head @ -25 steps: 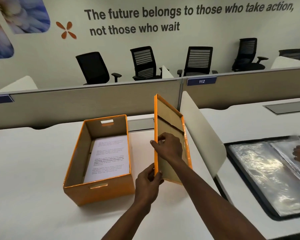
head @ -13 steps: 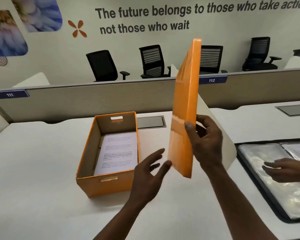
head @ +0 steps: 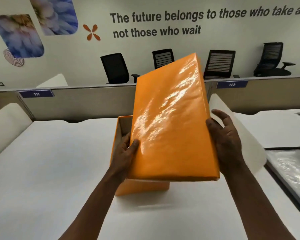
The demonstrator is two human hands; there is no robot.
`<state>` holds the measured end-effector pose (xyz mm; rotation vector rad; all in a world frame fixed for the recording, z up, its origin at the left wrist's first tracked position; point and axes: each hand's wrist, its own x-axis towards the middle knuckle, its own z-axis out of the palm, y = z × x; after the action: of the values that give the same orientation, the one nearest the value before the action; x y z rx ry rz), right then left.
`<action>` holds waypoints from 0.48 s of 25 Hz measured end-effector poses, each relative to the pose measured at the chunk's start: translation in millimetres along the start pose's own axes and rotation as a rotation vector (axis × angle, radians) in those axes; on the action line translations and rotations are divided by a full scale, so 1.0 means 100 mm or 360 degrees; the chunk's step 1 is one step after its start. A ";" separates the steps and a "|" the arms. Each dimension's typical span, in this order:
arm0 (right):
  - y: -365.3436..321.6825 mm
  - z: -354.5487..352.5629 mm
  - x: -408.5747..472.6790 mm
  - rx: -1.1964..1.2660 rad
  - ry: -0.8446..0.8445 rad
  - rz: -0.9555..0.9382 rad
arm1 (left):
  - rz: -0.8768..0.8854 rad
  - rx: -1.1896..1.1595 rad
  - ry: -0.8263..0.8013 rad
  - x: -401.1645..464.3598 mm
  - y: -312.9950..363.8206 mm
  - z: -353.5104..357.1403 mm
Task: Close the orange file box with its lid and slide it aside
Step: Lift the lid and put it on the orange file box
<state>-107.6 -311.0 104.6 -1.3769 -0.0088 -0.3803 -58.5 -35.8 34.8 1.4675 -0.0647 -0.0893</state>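
Orange lid point(head: 171, 122) is held tilted above the orange file box point(head: 121, 170), glossy top toward the camera, not seated. Left hand point(head: 126, 153) grasps the lid's left edge, thumb on top. Right hand point(head: 227, 141) braces the lid's right edge, fingers spread. The box rests on the white surface point(head: 50, 170), open, mostly hidden beneath the lid.

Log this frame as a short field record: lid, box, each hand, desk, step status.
lid: orange lid, tilted, held above the box, glossy top facing camera
box: orange file box on the desk, open, mostly hidden by lid
left hand: grips lid's left edge
right hand: supports lid's right edge
desk: white desk
status: lid not yet seated
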 end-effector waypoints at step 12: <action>1.52 0.67 0.31 -0.0623 -0.0278 0.0492 | -0.0246 0.0478 0.0270 0.18 -0.54 -0.96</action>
<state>-23.6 -233.4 -19.9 -1.7639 0.1397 0.0016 -32.2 52.0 -28.5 1.7740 0.1805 -0.0827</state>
